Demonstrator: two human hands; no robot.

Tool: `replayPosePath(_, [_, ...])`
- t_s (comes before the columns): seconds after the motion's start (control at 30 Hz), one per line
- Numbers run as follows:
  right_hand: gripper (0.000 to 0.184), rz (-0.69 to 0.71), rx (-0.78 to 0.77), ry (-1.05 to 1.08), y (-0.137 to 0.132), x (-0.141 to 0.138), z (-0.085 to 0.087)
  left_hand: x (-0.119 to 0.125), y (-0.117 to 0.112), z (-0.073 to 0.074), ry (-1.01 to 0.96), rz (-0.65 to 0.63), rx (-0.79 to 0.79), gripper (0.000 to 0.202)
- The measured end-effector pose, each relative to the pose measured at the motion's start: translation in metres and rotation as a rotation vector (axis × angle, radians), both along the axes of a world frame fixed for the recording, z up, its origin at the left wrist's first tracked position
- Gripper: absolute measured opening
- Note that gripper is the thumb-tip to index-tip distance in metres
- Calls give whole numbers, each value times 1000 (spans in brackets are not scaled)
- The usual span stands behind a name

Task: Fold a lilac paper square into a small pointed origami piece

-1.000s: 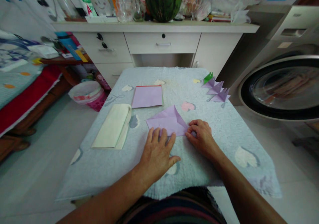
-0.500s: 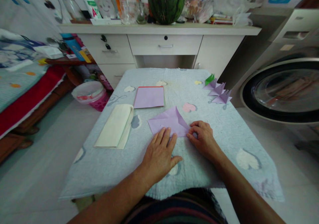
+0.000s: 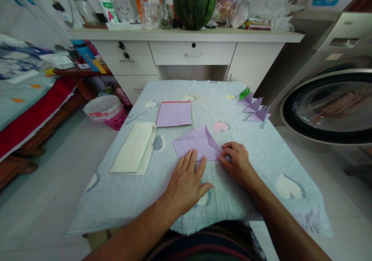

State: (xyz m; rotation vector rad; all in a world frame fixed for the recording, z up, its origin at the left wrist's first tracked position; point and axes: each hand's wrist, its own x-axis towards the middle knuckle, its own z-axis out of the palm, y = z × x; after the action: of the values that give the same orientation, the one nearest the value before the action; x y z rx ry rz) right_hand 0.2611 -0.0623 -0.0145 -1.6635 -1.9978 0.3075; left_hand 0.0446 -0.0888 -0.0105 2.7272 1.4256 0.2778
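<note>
A partly folded sheet of purple origami paper (image 3: 196,143) lies on the cloth-covered table (image 3: 122,203), one raised flap pointing away from me. My left hand (image 3: 188,177) rests flat on its near edge, fingers stretched out and thumb apart. At the sheet's right corner, my right hand (image 3: 235,158) pinches the paper between thumb and forefinger. Beyond the sheet, to the left, sits a stack of square paper (image 3: 174,114), purple on top with a red edge showing. Several folded paper pieces (image 3: 255,108), purple with a green one, stand at the far right.
A folded pale cloth or paper (image 3: 134,148) lies on the table's left side. Behind the table stands a white cabinet (image 3: 171,52) bearing a cut watermelon (image 3: 195,11), jars and bags. A washing machine (image 3: 334,98) is at right, a pink bin (image 3: 106,112) at left.
</note>
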Motion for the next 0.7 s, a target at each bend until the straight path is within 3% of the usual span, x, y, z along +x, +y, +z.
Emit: replayPosePath(0.7, [10,-21,3,-31,1,-1,-2,-1,1,-3,7,-6,24,75])
